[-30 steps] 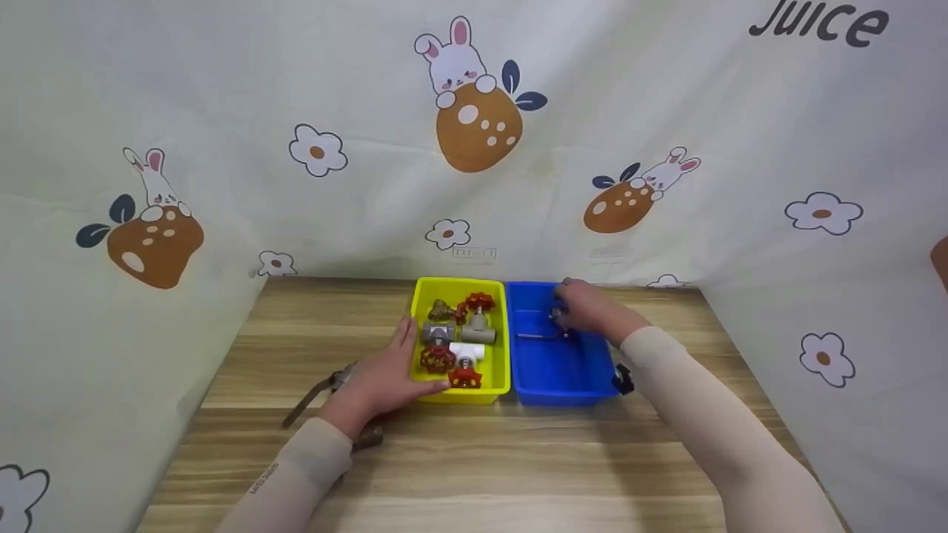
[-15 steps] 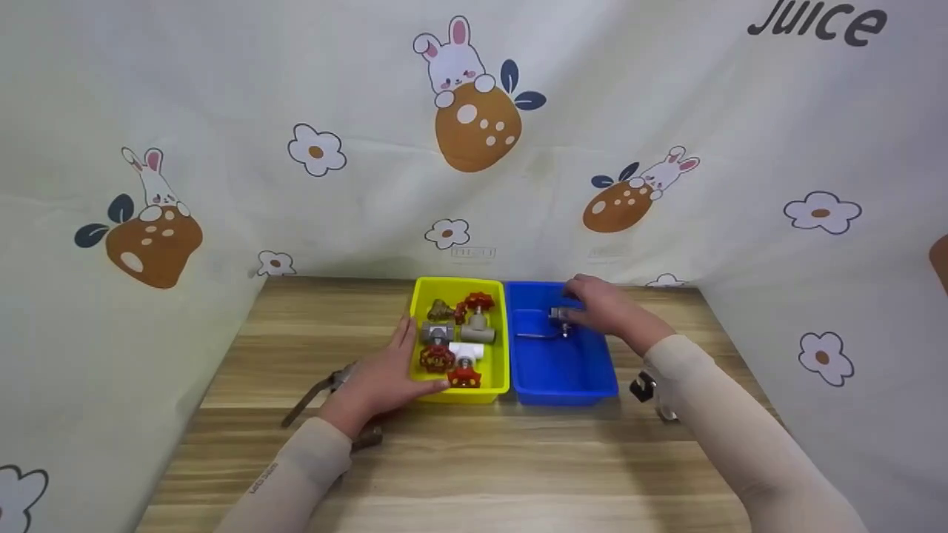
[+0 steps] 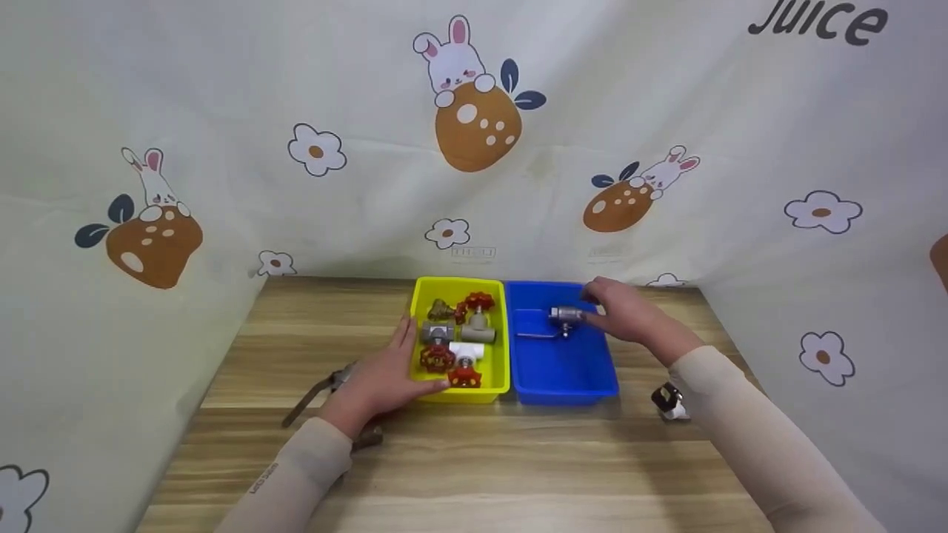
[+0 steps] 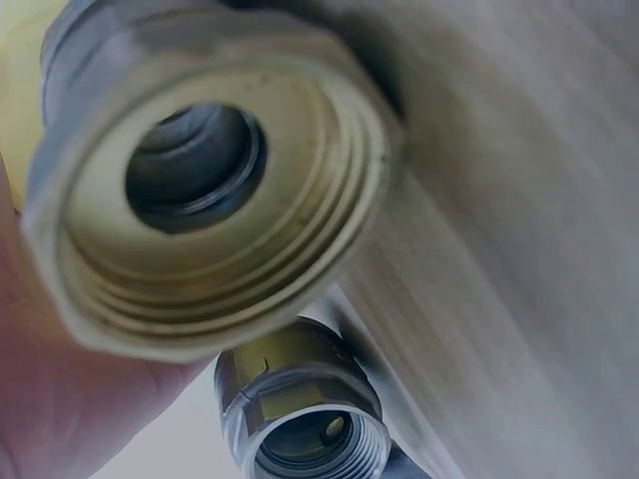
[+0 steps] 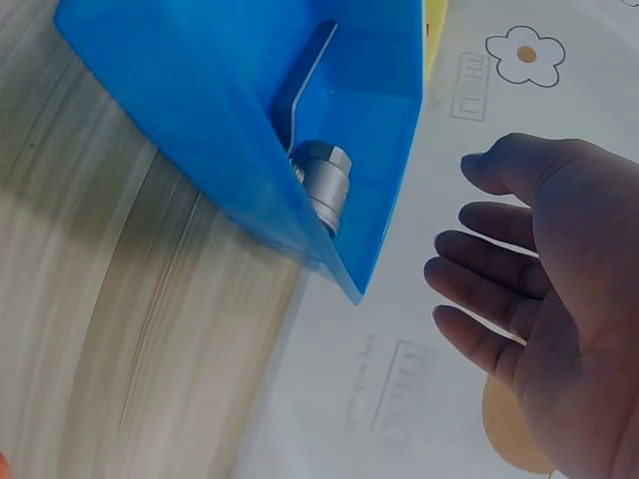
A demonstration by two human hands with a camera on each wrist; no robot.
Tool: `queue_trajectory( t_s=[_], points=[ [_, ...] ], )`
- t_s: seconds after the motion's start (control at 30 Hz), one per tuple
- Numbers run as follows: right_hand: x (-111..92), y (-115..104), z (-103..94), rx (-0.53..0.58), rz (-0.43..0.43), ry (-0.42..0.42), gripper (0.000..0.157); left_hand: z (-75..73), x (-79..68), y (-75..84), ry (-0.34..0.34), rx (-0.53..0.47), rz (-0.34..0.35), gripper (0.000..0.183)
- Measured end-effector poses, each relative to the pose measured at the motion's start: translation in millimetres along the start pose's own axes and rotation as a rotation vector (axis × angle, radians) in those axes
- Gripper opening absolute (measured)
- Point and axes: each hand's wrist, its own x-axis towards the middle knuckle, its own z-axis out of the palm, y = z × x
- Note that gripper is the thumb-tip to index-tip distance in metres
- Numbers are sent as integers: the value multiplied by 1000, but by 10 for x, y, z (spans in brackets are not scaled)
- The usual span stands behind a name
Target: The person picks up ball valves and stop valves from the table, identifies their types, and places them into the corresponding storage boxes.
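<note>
In the head view, a metal ball valve [image 3: 566, 316] with a long lever lies in the blue bin [image 3: 563, 370]. My right hand [image 3: 626, 314] is over that bin's right rim, beside the valve; the right wrist view shows its fingers loosely spread, holding nothing. My left hand [image 3: 381, 381] rests against the left side of the yellow bin [image 3: 474, 397], fingers along the wall and thumb over the near rim. Several valves with red handwheels [image 3: 438, 359] lie in the yellow bin. Close to the left wrist camera is a threaded brass-coloured valve end [image 4: 215, 200].
Left of the bins, partly hidden by my left hand and arm, are a lever handle [image 3: 304, 400] and a dark metal valve end [image 3: 368, 438] on the wooden table [image 3: 518, 474]. A small black-and-white device [image 3: 670, 403] sits by my right sleeve. A patterned cloth [image 3: 355, 215] stands behind.
My right hand has let go of the ball valve in the blue bin and drawn back to the right, leaving the valve lying there. My left hand stays on the yellow bin.
</note>
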Motion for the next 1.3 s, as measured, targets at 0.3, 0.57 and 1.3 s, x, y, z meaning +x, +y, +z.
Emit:
queue_trajectory(
  t_s=[0.3,0.57,1.3],
  points=[
    [-235,145,-56,44,43,-1,34,12,11,-10,1,13,1,141],
    [-492,275,-61,62,56,10,29,21,17,-18,8,8,22,139],
    [-1051,451,-111,213,155,-226,44,27,18,-24,-1,10,4,141]
  ],
)
